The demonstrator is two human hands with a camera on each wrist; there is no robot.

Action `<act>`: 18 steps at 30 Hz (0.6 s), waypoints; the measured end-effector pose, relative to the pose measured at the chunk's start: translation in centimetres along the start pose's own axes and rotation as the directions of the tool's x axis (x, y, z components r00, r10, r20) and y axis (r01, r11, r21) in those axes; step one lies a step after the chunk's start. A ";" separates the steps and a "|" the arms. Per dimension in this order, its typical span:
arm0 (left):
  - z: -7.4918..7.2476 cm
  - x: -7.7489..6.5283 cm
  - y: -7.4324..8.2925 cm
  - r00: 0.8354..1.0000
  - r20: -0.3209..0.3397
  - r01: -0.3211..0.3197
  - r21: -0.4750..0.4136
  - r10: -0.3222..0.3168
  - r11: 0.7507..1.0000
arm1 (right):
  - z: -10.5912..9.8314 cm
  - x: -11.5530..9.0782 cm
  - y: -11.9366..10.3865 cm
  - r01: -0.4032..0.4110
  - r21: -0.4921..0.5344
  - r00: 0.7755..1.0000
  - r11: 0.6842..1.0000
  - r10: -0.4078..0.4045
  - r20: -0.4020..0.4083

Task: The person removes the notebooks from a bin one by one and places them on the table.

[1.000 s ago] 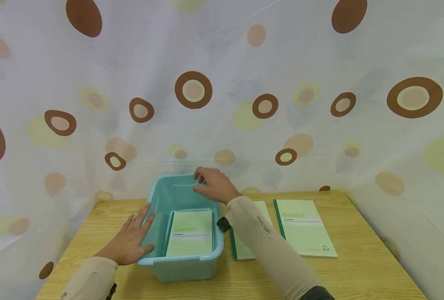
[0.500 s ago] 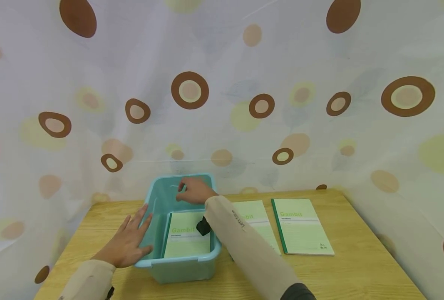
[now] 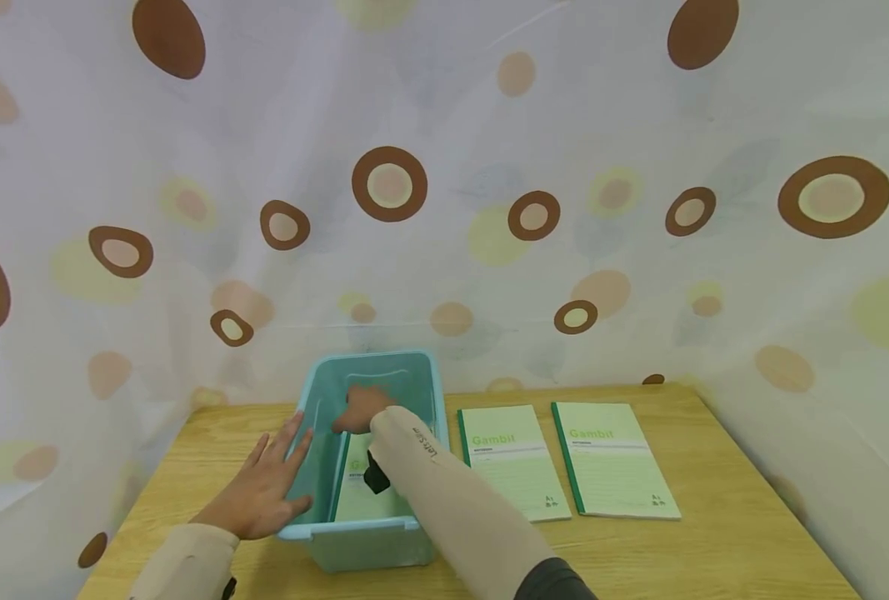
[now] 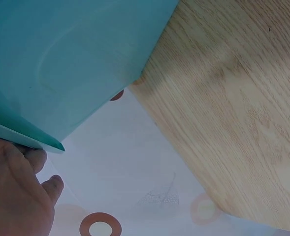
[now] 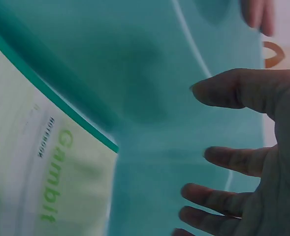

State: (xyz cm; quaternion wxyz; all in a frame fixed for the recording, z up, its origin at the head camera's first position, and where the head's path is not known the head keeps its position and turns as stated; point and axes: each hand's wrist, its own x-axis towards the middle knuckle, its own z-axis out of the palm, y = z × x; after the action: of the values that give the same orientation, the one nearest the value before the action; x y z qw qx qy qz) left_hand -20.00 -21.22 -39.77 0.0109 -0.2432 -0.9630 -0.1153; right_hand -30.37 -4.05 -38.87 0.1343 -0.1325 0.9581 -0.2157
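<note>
A light-blue plastic bin (image 3: 369,548) stands on the table with a pale green Gambit notebook (image 3: 356,504) lying flat inside it. My left hand (image 3: 258,493) rests against the bin's left rim, its fingers spread and straight. In the left wrist view, that hand (image 4: 16,189) lies beside the edge of the bin (image 4: 80,59). My right hand (image 3: 364,408) is down inside the bin, over the notebook's far end. The right wrist view has its fingers (image 5: 218,93) apart and holding nothing, with a gap between them and the notebook (image 5: 61,182). My right forearm covers part of that notebook.
Two more Gambit notebooks lie flat to the right of the bin, a nearer notebook (image 3: 515,467) and a farther notebook (image 3: 616,462). A spotted curtain (image 3: 444,258) hangs behind and at both sides of the wooden table (image 3: 729,533).
My right hand has moved left and down from above the bin's right rim into the bin. The middle notebook, earlier behind my arm, is now uncovered. My left hand has stayed at the rim.
</note>
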 end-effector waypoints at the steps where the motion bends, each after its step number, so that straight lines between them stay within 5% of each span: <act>1: 0.0 0.0 0.0 1.000 -0.002 0.001 0.001 -0.001 1.000 | 0.4 0.3 -0.2 -0.011 0.004 1.000 1.000 0.011 -0.009; 10: -0.2 -0.5 -0.3 1.000 -0.019 0.007 0.018 -0.006 1.000 | 2.6 1.1 -0.1 -0.019 0.081 1.000 0.997 0.019 -0.010; 18: 0.2 -0.3 -0.3 1.000 -0.006 -0.002 -0.014 0.002 1.000 | 4.8 2.5 2.6 -0.081 0.133 0.987 0.988 0.061 0.149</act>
State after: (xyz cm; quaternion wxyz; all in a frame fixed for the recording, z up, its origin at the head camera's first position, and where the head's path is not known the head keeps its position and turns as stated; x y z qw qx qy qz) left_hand -19.86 -21.59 -40.07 0.0121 -0.2438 -0.9619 -0.1228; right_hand -31.69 -4.41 -44.71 0.2196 -0.1037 0.9327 -0.2668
